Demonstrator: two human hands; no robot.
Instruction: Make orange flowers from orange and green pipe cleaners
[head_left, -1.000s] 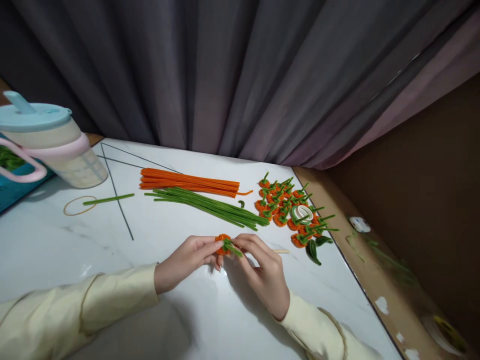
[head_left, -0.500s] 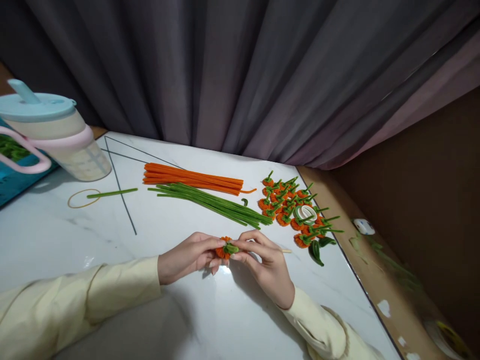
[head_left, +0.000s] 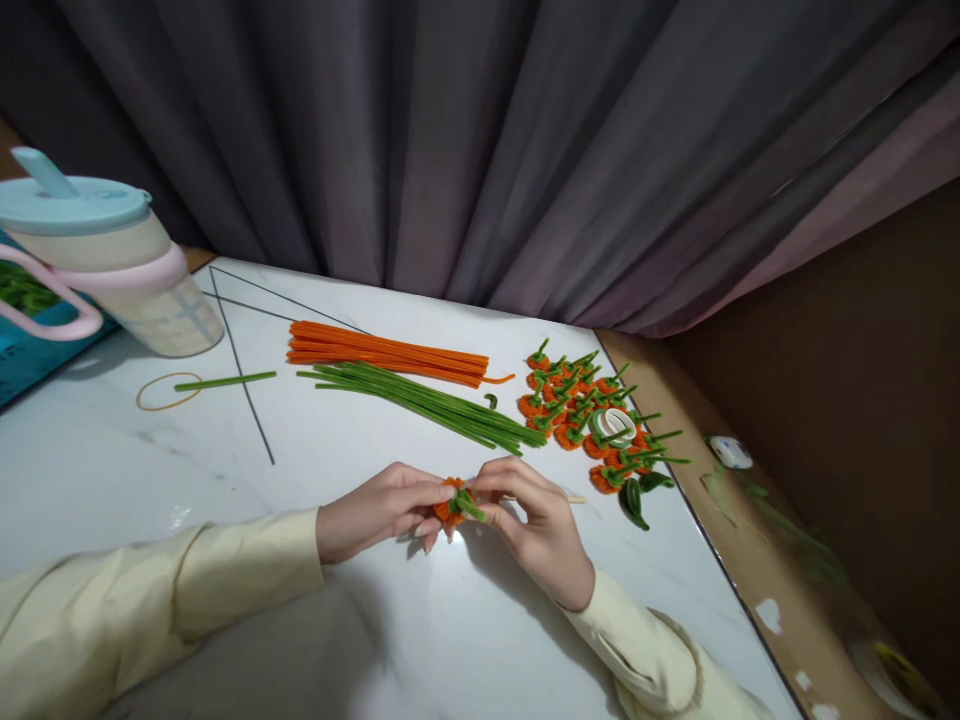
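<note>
My left hand (head_left: 390, 510) pinches a small orange pipe-cleaner pumpkin (head_left: 448, 511) by its left side, above the table. Green pipe cleaner (head_left: 471, 505) sticks out from the pumpkin's top, towards the right. The fingers of my right hand (head_left: 536, 520) close on that green piece at the pumpkin's right edge. Behind my right hand shows the tip of a thin wooden stick (head_left: 576, 499); I cannot tell whether it is held or lies on the table. Beyond my hands lie a bundle of green pipe cleaners (head_left: 427, 408) and a bundle of orange pipe cleaners (head_left: 390, 353).
Several similar pumpkins (head_left: 568, 436) cluster at the right, with a roll of tape (head_left: 616, 425) among them and dark green leaf shapes (head_left: 634, 504) in front. On the left stand a lidded cup (head_left: 142, 275) and a rubber band (head_left: 142, 400) beside a green pipe cleaner (head_left: 232, 380).
The green piece on the pumpkin now points more down and to the right, and my right fingers have shifted around it. My left hand keeps its hold. The view has shifted slightly.
</note>
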